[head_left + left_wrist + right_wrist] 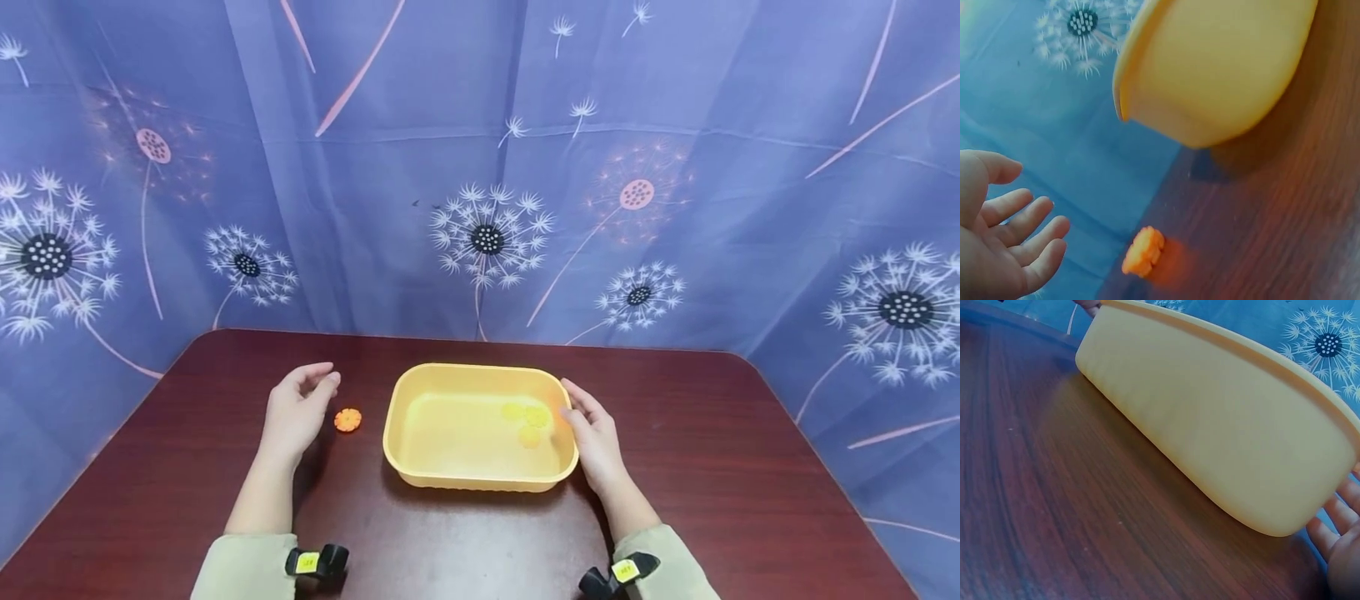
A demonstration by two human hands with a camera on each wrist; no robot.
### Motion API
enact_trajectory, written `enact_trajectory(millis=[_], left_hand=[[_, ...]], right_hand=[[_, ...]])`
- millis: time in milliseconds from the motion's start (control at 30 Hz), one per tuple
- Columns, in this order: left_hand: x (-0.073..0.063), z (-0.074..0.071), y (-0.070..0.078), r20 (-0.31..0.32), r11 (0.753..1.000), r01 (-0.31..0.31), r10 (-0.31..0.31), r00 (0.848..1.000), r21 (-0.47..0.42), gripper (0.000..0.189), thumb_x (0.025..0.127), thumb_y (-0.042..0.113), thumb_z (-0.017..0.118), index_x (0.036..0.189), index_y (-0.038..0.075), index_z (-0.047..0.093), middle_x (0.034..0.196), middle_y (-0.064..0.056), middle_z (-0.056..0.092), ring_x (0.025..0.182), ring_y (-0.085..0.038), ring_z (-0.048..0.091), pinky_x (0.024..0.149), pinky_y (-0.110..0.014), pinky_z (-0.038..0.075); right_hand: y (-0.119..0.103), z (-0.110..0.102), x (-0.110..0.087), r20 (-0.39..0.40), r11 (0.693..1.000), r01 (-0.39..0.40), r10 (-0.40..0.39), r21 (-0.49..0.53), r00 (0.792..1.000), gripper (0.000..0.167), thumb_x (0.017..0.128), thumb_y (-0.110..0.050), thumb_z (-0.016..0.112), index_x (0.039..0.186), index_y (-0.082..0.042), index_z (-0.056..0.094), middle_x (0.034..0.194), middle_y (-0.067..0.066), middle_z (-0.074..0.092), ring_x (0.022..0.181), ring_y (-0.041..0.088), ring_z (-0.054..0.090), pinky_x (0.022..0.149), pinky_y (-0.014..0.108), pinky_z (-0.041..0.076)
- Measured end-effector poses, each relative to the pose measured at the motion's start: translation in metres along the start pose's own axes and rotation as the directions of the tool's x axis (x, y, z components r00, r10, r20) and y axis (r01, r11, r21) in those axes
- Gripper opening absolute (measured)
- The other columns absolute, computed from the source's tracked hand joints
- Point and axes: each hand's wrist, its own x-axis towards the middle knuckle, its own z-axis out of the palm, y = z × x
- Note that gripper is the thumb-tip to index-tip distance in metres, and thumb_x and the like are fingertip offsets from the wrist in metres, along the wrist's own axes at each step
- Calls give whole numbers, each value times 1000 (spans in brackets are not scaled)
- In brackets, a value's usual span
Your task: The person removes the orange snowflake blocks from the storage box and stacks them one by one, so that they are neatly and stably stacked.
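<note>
A yellow basin (450,433) stands on the table, with several pale yellow flower-shaped pieces (537,417) lying inside near its right end. My right hand (598,442) holds the basin's right rim, thumb over the edge; in the right wrist view its fingers (1338,515) lie against the outer wall. A small orange patch shows by those fingers, too cut off to identify. To the left of the basin lies an orange flower-shaped piece (347,420), also in the left wrist view. My left hand (296,412) hovers just left of that orange piece, fingers loosely bent, holding nothing.
The dark red-brown wooden table (697,467) reaches back to a blue curtain (360,208) printed with dandelions. Black straps with small yellow labels sit on both sleeves (247,567).
</note>
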Motion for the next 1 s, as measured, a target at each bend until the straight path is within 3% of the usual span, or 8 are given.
enact_trajectory(millis=[167,300,467,700,833,1000], left_hand=[[-9,8,8,53,996,-83,82,995,13,33,94,24,56,122,7,59,107,-19,65,83,-1,60,70,-16,48],[-12,18,17,123,984,-171,165,979,41,31,95,22,56,121,6,60,106,-16,65,84,-12,59,67,-21,48],[-14,35,31,207,955,-291,275,939,53,28,93,19,58,117,5,62,106,-14,67,86,-21,63,68,-25,50],[-21,60,43,290,912,-404,369,883,69,24,90,17,62,112,7,65,101,-6,68,89,-18,64,72,-28,51],[-25,73,50,310,872,-486,449,838,51,22,88,15,63,107,5,66,102,-7,68,91,-19,64,72,-28,53],[-26,87,50,369,846,-532,480,796,48,23,86,14,65,105,1,66,102,-9,68,90,-20,64,73,-29,53]], right_hand=[[2,1,-3,-8,1000,0,0,-9,1000,45,93,-5,47,138,-12,48,137,13,50,109,9,55,84,20,52],[2,1,-3,-17,1000,15,-15,-6,1000,45,92,-4,47,137,-9,48,137,15,50,110,11,55,85,22,52],[-1,1,-2,-24,1000,24,-24,-5,999,45,92,-5,49,137,-10,49,137,16,51,110,12,55,85,22,51],[-3,2,0,-19,1000,18,-18,-3,1000,45,93,-5,49,138,-11,49,138,15,50,113,12,53,84,18,50],[-3,2,1,-23,1000,18,-18,-1,1000,45,92,-4,49,137,-11,49,138,14,51,112,11,53,84,17,50],[-3,3,0,-27,1000,20,-20,5,999,45,92,-4,50,137,-11,50,136,15,52,109,10,55,84,19,50]])
